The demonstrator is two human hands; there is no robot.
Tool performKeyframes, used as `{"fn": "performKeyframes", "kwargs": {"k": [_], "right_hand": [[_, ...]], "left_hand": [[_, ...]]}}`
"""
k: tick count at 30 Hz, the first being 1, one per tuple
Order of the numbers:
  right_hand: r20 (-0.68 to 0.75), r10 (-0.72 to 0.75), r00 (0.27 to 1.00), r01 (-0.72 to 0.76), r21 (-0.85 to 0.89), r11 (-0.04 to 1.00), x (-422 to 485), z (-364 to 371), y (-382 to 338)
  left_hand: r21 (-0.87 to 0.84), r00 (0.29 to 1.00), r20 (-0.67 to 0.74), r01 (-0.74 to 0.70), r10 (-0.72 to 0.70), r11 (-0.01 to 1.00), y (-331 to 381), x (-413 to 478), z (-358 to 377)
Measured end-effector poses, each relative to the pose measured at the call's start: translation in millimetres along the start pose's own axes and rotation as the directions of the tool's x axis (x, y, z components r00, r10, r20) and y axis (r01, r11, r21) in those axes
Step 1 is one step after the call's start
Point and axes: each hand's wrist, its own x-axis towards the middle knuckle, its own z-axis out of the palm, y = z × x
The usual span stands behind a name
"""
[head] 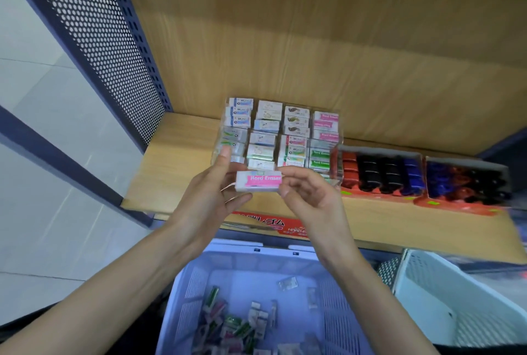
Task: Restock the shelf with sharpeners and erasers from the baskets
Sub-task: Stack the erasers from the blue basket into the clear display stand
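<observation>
A white eraser with a pink label (258, 180) is held level between both hands in front of the shelf. My left hand (212, 192) grips its left end, and my right hand (309, 193) pinches its right end. Just behind it a clear compartment box (333, 146) on the wooden shelf (176, 160) holds rows of wrapped erasers. Below my arms a lavender basket (199, 283) contains several loose erasers. Red trays of sharpeners (382, 173) in red, black and blue stand to the right of the clear box.
A white basket (445, 297) sits at the lower right beside the lavender one. A dark blue perforated panel (108, 49) closes the shelf's left side. A red printed carton (271, 225) lies at the shelf's front edge, under my hands.
</observation>
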Motion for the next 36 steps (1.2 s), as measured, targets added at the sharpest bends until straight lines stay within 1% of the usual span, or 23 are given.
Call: {"fn": "performKeyframes", "kwargs": {"k": [3, 8, 10, 13, 14, 16, 18, 20, 22, 25, 29, 31, 32, 33, 34, 35, 36], "right_hand": [[-0.016, -0.024, 1.0, 0.024, -0.025, 0.999, 0, -11, 0], [-0.033, -0.035, 0.999, 0.034, -0.023, 0.999, 1, -28, 6], [-0.01, -0.015, 1.0, 0.014, -0.049, 0.999, -1, -33, 12], [0.039, 0.055, 0.998, -0.051, -0.087, 0.995, -6, -36, 23], [0.047, 0.075, 0.996, -0.068, -0.13, 0.989, -7, -37, 26], [0.044, 0.064, 0.997, -0.046, -0.336, 0.941, -7, -41, 33], [0.048, -0.023, 0.999, 0.045, -0.541, 0.84, -3, -47, 38], [0.067, -0.094, 0.993, 0.115, -0.642, 0.758, 4, -58, 43], [0.099, -0.1, 0.99, 0.141, -0.681, 0.719, 12, -68, 46], [0.194, -0.163, 0.967, 0.254, -0.747, 0.615, 19, -81, 54], [0.155, -0.187, 0.97, 0.24, -0.734, 0.635, 21, -90, 66], [0.165, -0.201, 0.966, 0.255, -0.745, 0.617, 22, -91, 72], [0.179, -0.208, 0.962, 0.27, -0.755, 0.598, 23, -92, 76], [0.182, -0.212, 0.96, 0.274, -0.769, 0.577, 26, -93, 80], [0.16, -0.211, 0.964, 0.254, -0.785, 0.565, 31, -96, 81], [0.112, -0.206, 0.972, 0.211, -0.798, 0.564, 39, -100, 81], [0.048, -0.209, 0.977, 0.16, -0.811, 0.562, 51, -105, 79]], "left_hand": [[0.053, 0.999, 0.021, 0.036, -0.037, 0.998, -1, -1, 1], [0.041, 0.999, 0.049, 0.018, -0.02, 0.999, -5, 0, 12], [0.052, 0.999, 0.035, 0.023, -0.025, 0.998, -9, 2, 14], [0.072, 0.998, -0.025, 0.06, -0.058, 0.996, -18, 8, 15], [0.082, 0.996, -0.043, 0.075, -0.072, 0.994, -21, 10, 17], [0.1, 0.993, -0.068, 0.099, -0.093, 0.99, -29, 14, 19], [0.129, 0.992, -0.072, 0.108, -0.099, 0.986, -34, 19, 23], [0.145, 0.993, -0.064, 0.103, -0.095, 0.984, -38, 26, 27], [0.151, 0.995, -0.052, 0.093, -0.086, 0.984, -41, 31, 32], [0.172, 0.995, -0.049, 0.094, -0.087, 0.981, -47, 38, 40], [0.173, 0.993, -0.024, 0.119, -0.117, 0.978, -54, 44, 43], [0.183, 0.992, -0.027, 0.127, -0.125, 0.975, -57, 45, 40], [0.215, 0.993, -0.039, 0.115, -0.109, 0.97, -60, 45, 38], [0.3, 0.996, -0.055, 0.084, -0.07, 0.95, -63, 46, 35], [0.424, 0.998, -0.062, 0.037, -0.011, 0.905, -65, 47, 33], [0.532, 0.998, -0.052, -0.01, 0.045, 0.847, -67, 48, 30], [0.6, 0.995, -0.039, -0.046, 0.086, 0.799, -68, 49, 27]]}}
